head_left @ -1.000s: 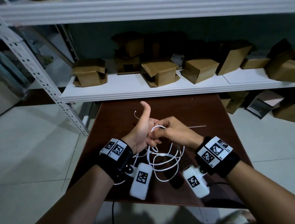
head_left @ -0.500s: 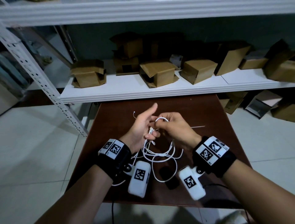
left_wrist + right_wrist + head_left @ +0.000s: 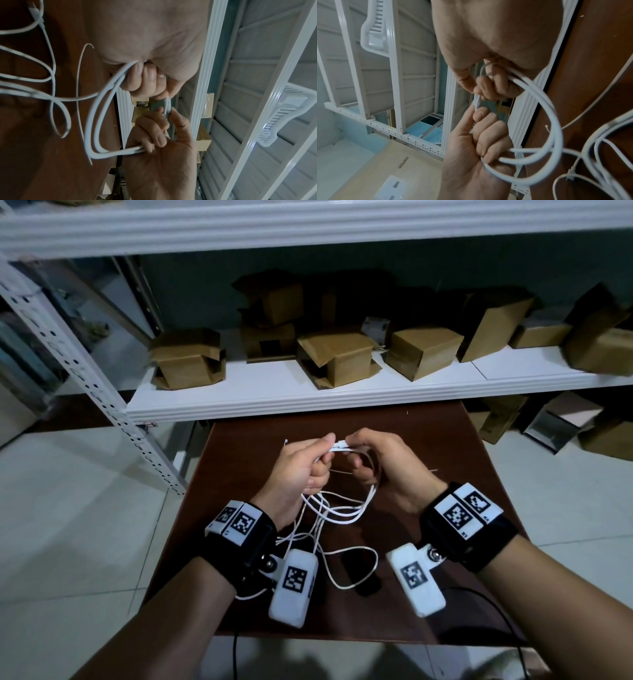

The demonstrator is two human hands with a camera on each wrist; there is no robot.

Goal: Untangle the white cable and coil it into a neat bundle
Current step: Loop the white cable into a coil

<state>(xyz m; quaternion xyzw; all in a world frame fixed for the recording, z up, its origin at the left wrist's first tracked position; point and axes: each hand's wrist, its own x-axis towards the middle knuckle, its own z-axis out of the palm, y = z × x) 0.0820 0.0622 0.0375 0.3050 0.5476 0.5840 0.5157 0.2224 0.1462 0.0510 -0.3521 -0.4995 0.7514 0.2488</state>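
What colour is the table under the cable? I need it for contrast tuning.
Dark reddish-brown table; the white cable stands out against it, best in the head view.

Smooth white cable (image 3: 346, 510), matt wooden table (image 3: 428, 440)

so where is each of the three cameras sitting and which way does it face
Head: worn on the head, looking forward and down at the brown table and shelf; shows both forearms, left hand, right hand.
Left wrist: along the left hand toward the right hand.
Right wrist: along the right hand toward the left hand.
Shared: all three show both hands gripping the white cable.
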